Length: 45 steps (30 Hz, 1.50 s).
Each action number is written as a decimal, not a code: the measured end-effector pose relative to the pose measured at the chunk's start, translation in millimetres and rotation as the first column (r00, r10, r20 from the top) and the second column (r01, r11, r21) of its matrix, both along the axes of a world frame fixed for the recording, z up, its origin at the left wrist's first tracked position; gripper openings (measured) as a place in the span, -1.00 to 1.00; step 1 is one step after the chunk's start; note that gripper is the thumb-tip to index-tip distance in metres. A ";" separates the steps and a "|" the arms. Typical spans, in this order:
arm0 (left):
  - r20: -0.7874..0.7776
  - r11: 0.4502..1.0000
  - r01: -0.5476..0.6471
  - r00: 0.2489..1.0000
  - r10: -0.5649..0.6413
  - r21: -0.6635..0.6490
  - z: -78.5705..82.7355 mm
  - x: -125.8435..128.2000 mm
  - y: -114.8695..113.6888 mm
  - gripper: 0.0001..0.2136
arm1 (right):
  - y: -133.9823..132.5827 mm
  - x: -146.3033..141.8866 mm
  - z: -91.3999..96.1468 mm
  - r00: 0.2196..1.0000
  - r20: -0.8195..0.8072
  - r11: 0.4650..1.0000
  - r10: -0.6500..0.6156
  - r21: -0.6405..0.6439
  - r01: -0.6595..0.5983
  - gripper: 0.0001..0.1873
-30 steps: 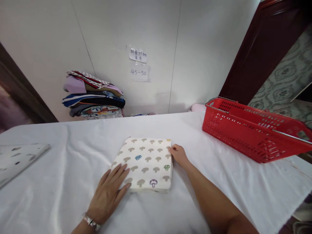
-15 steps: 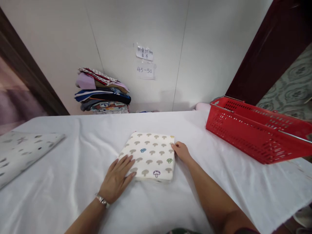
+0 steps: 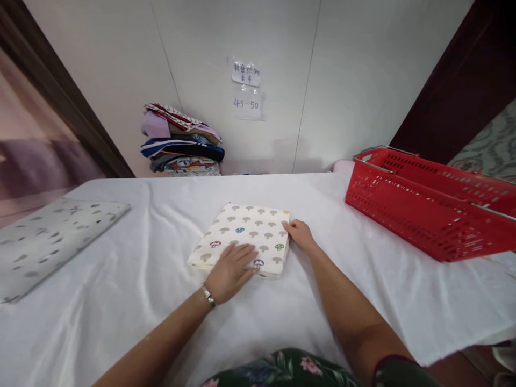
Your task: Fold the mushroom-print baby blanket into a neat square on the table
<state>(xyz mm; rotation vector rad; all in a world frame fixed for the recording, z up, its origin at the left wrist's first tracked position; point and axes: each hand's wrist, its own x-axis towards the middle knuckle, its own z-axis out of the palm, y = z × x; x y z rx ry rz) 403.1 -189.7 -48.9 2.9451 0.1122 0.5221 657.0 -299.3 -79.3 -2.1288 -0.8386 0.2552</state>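
Observation:
A folded cream cloth with a mushroom print (image 3: 245, 231) lies in the middle of the white-covered table (image 3: 161, 301). My left hand (image 3: 231, 271) rests flat on the cloth's near edge with its fingers stretched out, a bracelet on the wrist. My right hand (image 3: 300, 235) touches the cloth's right edge near the far corner, fingers curled against the fold; whether it pinches the fabric is unclear.
A red plastic basket (image 3: 423, 199) with metal handles stands at the right, tilted. A folded grey patterned cloth (image 3: 52, 242) lies at the table's left. A stack of folded colourful fabrics (image 3: 181, 142) leans at the wall behind, under two paper notes (image 3: 246, 88).
My left hand has slid from the cloth's left near corner to the middle of its near edge. The view has pulled back and shifted left; my right hand stays at the right edge.

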 end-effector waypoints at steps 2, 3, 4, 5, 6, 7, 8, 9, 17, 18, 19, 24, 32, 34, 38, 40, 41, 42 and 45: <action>-0.001 0.999 0.043 0.999 -0.043 -0.030 3.4 14.2 -19.9 -0.67 | 0.0 -0.1 1.7 1.000 0.010 1.000 0.006 -0.006 -0.006 -0.64; -0.001 0.998 0.049 0.999 -0.049 -0.040 4.1 20.3 -28.3 -0.68 | 0.1 -0.2 2.2 1.000 0.014 1.000 0.007 -0.010 -0.007 -0.64; -0.007 0.998 0.047 0.999 -0.047 -0.046 4.0 25.2 -35.4 -0.70 | 0.2 -0.2 2.6 1.000 0.018 1.000 0.008 -0.015 -0.008 -0.65; -0.013 0.998 0.040 0.999 -0.040 -0.047 3.2 28.9 -41.1 -0.71 | 0.3 -0.2 2.9 1.000 0.022 1.000 0.008 -0.020 -0.008 -0.65; -0.018 0.999 0.030 0.999 -0.031 -0.044 1.7 31.2 -45.6 -0.72 | 0.4 -0.2 3.1 1.000 0.025 1.000 0.007 -0.025 -0.007 -0.66; -0.020 0.999 0.024 0.999 -0.025 -0.039 -0.3 32.2 -49.0 -0.73 | 0.5 -0.2 3.4 1.000 0.029 0.999 0.006 -0.032 -0.006 -0.67; -0.018 0.999 0.022 1.000 -0.023 -0.031 -2.7 32.1 -51.4 -0.73 | 0.6 -0.3 3.8 0.999 0.033 0.999 0.006 -0.039 -0.005 -0.67; -0.010 1.000 0.022 1.000 -0.022 -0.021 -5.2 31.1 -53.1 -0.72 | 0.6 -0.4 4.6 0.999 0.037 0.999 0.006 -0.048 -0.004 -0.68; 0.014 0.992 0.070 0.997 -0.072 0.105 -15.2 22.4 -64.2 -0.65 | 4.6 -26.6 23.9 0.923 0.384 0.999 0.026 0.018 -0.036 -0.63; 0.010 0.991 0.086 0.996 -0.087 0.102 -15.1 22.6 -67.2 -0.64 | 6.7 -34.7 25.4 0.890 0.448 0.993 0.088 0.026 -0.111 -0.57; 0.008 0.990 0.105 0.994 -0.106 0.092 -14.7 22.6 -70.4 -0.64 | 9.0 -43.2 25.8 0.861 0.481 0.981 0.164 0.012 -0.193 -0.53; -0.020 0.963 0.267 0.963 -0.268 -0.031 -6.1 16.2 -82.5 -0.69 | 16.2 -75.4 17.3 0.781 0.411 0.882 0.469 -0.256 -0.395 -0.46; 0.174 0.997 0.016 0.985 -0.002 -0.077 17.3 -9.1 -20.1 -0.73 | 15.0 -67.6 9.3 0.768 0.419 0.869 0.484 -0.330 -0.369 -0.52; 0.229 0.966 -0.227 0.940 0.251 -0.125 16.1 -16.7 13.2 -0.74 | 14.0 -58.1 5.5 0.801 0.480 0.926 0.359 -0.291 -0.240 -0.52; -0.012 0.713 -0.642 0.745 0.666 -0.280 7.6 -28.4 65.5 -0.62 | 12.8 -34.6 -6.3 0.894 0.433 0.980 0.115 -0.198 -0.031 -0.37; -0.195 0.597 -0.730 0.673 0.713 -0.334 3.1 -30.4 77.6 -0.57 | 13.3 -27.0 -12.4 0.946 0.315 0.986 0.072 -0.163 -0.020 -0.31; -0.253 0.564 -0.747 0.656 0.711 -0.352 1.1 -30.4 80.5 -0.56 | 13.8 -25.0 -15.0 0.963 0.260 0.989 0.064 -0.143 -0.027 -0.30; -0.285 0.544 -0.757 0.646 0.709 -0.361 -0.6 -29.8 81.8 -0.56 | 14.4 -24.0 -17.5 0.975 0.215 0.992 0.060 -0.119 -0.035 -0.30; -0.299 0.522 -0.774 0.625 0.721 -0.359 -3.9 -27.4 78.7 -0.59 | 16.7 -23.7 -23.3 0.992 0.120 0.999 0.042 -0.024 -0.040 -0.33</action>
